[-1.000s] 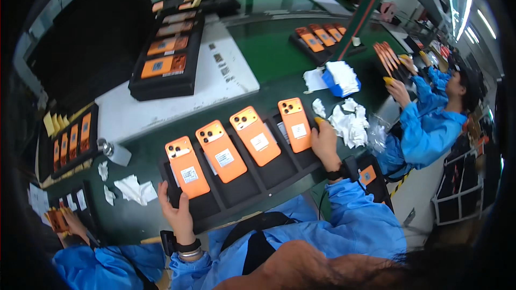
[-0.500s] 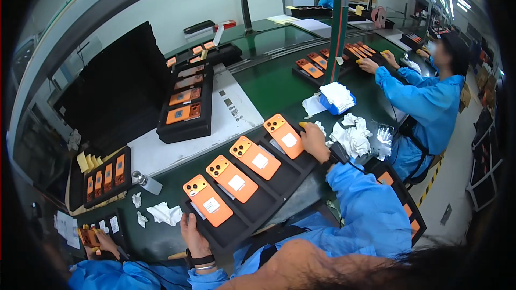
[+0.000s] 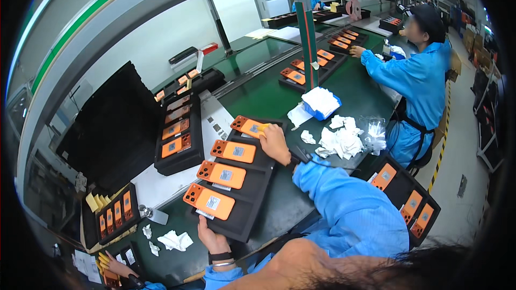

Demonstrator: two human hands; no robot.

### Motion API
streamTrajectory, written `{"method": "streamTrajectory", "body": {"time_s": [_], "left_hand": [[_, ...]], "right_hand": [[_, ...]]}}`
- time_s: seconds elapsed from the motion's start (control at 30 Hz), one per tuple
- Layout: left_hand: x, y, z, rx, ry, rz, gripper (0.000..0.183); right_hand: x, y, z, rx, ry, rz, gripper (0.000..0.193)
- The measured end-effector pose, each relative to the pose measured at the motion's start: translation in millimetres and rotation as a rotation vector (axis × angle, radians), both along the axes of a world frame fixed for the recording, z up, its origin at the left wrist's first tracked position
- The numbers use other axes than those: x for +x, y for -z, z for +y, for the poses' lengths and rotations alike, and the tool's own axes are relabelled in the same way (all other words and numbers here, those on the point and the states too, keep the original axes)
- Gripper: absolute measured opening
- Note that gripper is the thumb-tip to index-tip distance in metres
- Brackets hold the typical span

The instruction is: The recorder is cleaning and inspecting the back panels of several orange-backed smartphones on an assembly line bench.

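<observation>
A black foam tray (image 3: pixel 250 198) is tilted over the bench in front of me. It holds a row of orange phones (image 3: pixel 216 202), camera side up, each with a white label on its back. My left hand (image 3: pixel 214 238) grips the tray's near edge, its thumb by the nearest phone. My right hand (image 3: pixel 276 144) reaches over the tray's far right side. Its yellow-covered fingertips lie against the farthest phone (image 3: pixel 248 125); what the rest of that hand grips underneath is hidden.
Crumpled white wipes (image 3: pixel 341 139) and a blue box of wipes (image 3: pixel 321 102) lie right. A stacked tray of phones (image 3: pixel 183 153) stands left, near a dispenser bottle (image 3: pixel 153 214). Another phone tray (image 3: pixel 411 198) is at my right. A co-worker (image 3: pixel 416 80) sits at the right.
The tray has turned counterclockwise and shifted left, so the phones now point left. My right hand has moved left with its far end. The co-worker's arm has moved.
</observation>
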State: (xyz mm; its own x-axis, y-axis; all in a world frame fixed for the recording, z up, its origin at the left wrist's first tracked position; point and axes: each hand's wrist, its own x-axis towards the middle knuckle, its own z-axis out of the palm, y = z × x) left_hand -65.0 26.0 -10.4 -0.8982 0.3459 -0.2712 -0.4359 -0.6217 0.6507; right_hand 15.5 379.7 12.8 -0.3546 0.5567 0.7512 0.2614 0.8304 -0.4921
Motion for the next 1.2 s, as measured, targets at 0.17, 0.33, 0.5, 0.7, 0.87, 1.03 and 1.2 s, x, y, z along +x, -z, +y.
{"method": "streamTrajectory", "body": {"time_s": [0.17, 0.33, 0.5, 0.7, 0.87, 1.03, 1.2], "left_hand": [[-14.5, -21.7, 64.0, -0.074, 0.023, 0.146, 0.027], [-50.2, -28.3, 130.1, -0.221, 0.15, 0.206, 0.033], [-92.0, -49.8, 187.4, -0.809, 0.374, 0.219, 0.032], [-115.7, -41.3, 242.7, -0.637, 0.399, 0.295, 0.014], [-89.6, -47.0, 275.8, -0.443, 0.491, 0.541, 0.066], [-111.8, -29.7, 276.5, -0.56, 0.457, 0.739, 0.075], [-127.9, -38.6, 249.1, -1.267, -0.215, 1.633, 0.071]], "right_hand": [[25.6, 41.7, -42.8, -0.179, 0.032, 0.329, 0.026], [32.5, 26.7, -54.6, -0.232, -0.016, 0.276, 0.037], [32.6, 22.4, -55.1, -0.327, -0.076, 0.256, 0.042], [37.1, 14.2, -64.2, -0.352, -0.213, 0.237, 0.044], [37.0, 14.0, -63.2, -0.429, -0.278, 0.226, 0.04], [37.6, 13.5, -62.6, -0.41, -0.321, 0.166, 0.036], [40.0, 8.0, -60.4, -0.446, -0.322, 0.223, 0.035]]}}
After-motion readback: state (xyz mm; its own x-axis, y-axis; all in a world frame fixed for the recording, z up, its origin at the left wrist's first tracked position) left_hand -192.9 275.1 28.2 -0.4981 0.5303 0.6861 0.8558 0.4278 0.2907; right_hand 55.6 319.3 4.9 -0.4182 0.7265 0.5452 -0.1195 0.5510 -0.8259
